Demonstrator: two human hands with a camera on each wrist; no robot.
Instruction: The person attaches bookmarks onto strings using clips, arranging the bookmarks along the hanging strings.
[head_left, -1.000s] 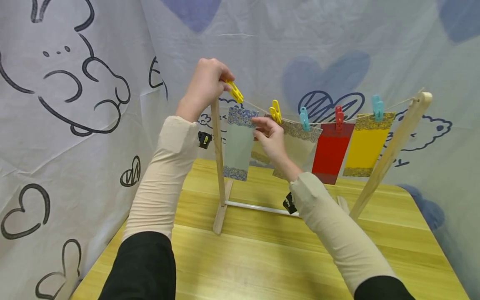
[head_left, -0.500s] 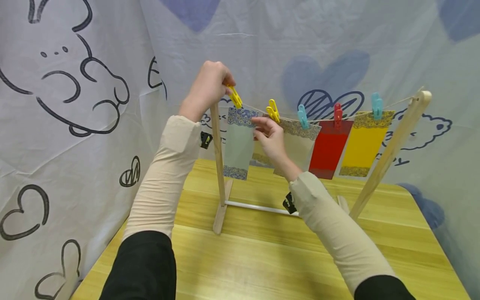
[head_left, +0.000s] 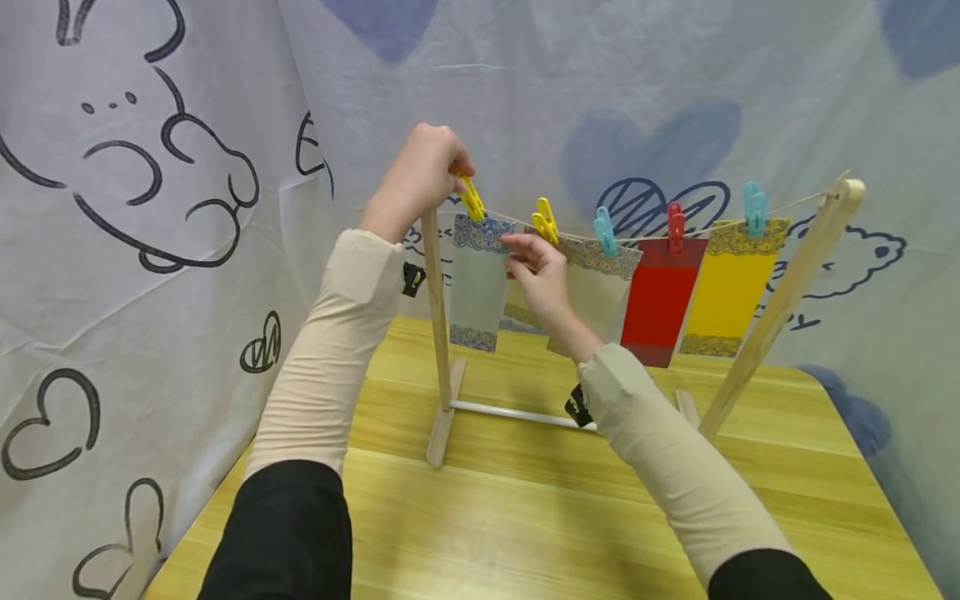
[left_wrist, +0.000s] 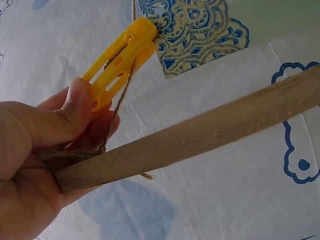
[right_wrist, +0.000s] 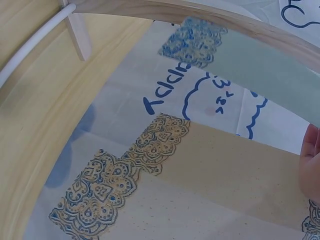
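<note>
My left hand pinches a yellow clothespin between thumb and fingers at the left end of the string. In the left wrist view the nose of that clothespin meets the upper corner of a pale green card, and the string runs through it. This card has blue lace-patterned bands at top and bottom and hangs upright. My right hand pinches its right edge, just below the top band. In the right wrist view only some fingers show, at the card's edge.
A wooden stand with a left post and slanted right post carries the string. Along it hang beige cards, a red card and a yellow card, held by clothespins. The stand rests on a wooden table.
My left hand has shifted slightly right and down, bringing the yellow clothespin onto the pale green card's top edge. The card's lower end has swung a little. My right hand stays in place.
</note>
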